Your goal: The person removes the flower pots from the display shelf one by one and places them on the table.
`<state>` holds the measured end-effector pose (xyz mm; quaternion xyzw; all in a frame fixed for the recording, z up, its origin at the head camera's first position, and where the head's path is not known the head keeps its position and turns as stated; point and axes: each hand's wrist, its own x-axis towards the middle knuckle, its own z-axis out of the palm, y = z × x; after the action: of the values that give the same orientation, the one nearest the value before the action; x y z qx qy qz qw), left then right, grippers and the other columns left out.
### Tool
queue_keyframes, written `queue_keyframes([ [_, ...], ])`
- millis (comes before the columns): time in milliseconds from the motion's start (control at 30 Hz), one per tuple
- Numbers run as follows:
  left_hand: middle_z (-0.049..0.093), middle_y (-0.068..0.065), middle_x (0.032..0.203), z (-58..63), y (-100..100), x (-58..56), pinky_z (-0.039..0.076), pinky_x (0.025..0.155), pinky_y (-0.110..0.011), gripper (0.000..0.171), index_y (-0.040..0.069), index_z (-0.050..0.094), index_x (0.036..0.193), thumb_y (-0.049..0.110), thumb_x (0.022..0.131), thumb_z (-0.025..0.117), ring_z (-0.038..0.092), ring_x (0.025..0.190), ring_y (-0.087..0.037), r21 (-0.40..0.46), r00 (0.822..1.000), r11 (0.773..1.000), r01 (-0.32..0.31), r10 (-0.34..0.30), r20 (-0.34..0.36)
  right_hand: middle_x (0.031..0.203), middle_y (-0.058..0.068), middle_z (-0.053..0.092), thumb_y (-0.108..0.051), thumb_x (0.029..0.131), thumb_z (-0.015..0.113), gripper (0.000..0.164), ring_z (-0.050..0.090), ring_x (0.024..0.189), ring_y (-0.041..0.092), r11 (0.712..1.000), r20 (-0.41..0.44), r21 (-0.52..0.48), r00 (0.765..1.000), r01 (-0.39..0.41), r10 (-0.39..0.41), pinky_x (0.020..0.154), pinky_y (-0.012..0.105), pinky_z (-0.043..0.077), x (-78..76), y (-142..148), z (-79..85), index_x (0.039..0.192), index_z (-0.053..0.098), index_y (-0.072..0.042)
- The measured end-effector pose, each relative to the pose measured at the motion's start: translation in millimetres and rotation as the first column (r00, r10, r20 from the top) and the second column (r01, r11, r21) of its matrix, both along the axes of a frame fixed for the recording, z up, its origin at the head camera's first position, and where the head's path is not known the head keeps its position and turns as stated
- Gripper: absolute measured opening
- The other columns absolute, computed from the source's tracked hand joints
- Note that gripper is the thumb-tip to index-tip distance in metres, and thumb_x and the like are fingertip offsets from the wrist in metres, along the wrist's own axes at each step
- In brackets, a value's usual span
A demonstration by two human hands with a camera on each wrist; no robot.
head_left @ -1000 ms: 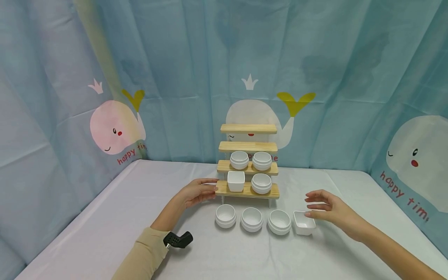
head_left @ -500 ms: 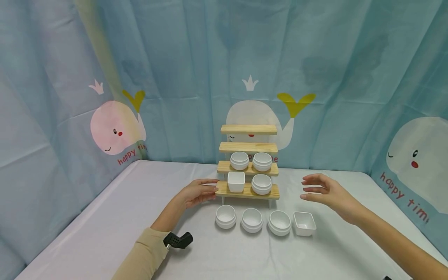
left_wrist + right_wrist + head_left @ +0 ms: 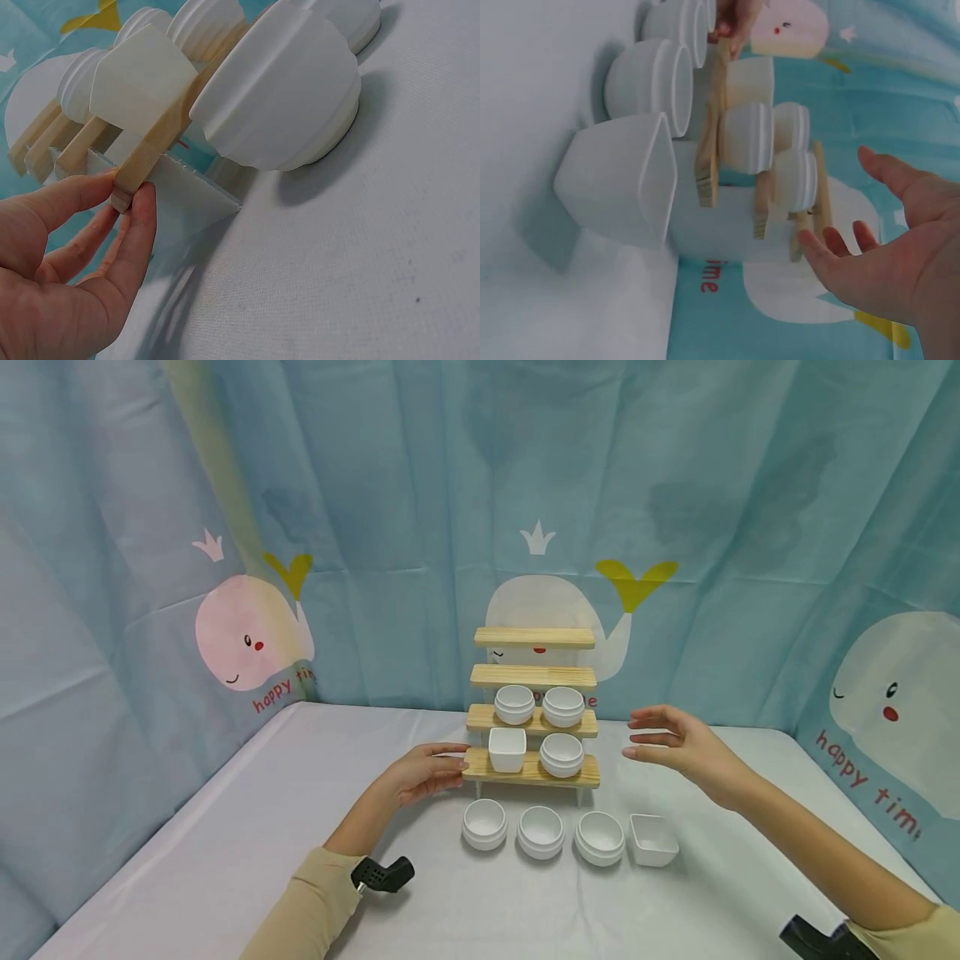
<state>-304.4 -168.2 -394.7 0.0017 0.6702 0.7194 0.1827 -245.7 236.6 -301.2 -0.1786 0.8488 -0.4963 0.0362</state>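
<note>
A tiered wooden stand (image 3: 533,676) rises at the middle of the table. My left hand (image 3: 427,774) pinches the left end of its lowest shelf (image 3: 161,135) between thumb and fingers. On that shelf are a square white bowl (image 3: 507,750) and a round white bowl (image 3: 562,755). Two round white bowls (image 3: 514,704) occupy the shelf above. The upper two shelves hold nothing. My right hand (image 3: 697,756) hovers in the air right of the stand, fingers relaxed and nothing in them, as the right wrist view (image 3: 900,247) also makes plain.
In front of the stand, three round white bowls (image 3: 600,838) and one square white bowl (image 3: 653,841) form a row on the white tablecloth (image 3: 480,910). A blue curtain with whale prints (image 3: 375,527) hangs behind. A black camera mount (image 3: 382,875) juts from the left sleeve.
My right hand has risen from beside the square bowl at the row's right end and moved up and left toward the stand. The left hand keeps its place; the bowls stay put.
</note>
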Motion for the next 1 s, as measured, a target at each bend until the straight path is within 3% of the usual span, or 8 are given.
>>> queue_keyframes([
  [367, 0.070, -0.011, 0.111, 0.6, 2, 0.2, 0.064, 0.080, -0.023, 0.052, -0.006, 0.049, 0.152, 0.000, 0.102, 0.065, 0.072, 0.085, -0.012, -0.013, 1.000, 1.000, -0.021, 0.022, 0.014, 0.155, 0.025, 0.046, -0.021, 0.101, 0.074, 0.068, 0.051, 0.142, 0.045, 0.999, 0.006, -0.039, 1.000, -0.006, 0.007, 0.115, 0.059, 0.046, -8.9, -18, 15.3, 0.155, 0.040, 0.003],
  [1000, 0.070, -0.010, 0.109, 1.8, 1, 1.6, 0.063, 0.080, -0.023, 0.053, -0.007, 0.048, 0.153, 0.001, 0.103, 0.065, 0.071, 0.085, -0.011, -0.014, 1.000, 1.000, -0.014, 0.014, 0.002, 0.157, 0.025, 0.045, -0.017, 0.100, 0.074, 0.072, 0.049, 0.143, 0.044, 0.996, 0.007, -0.078, 0.999, -0.042, 0.042, 0.117, 0.058, 0.044, -24.8, -47, 38.6, 0.159, 0.037, 0.002],
])
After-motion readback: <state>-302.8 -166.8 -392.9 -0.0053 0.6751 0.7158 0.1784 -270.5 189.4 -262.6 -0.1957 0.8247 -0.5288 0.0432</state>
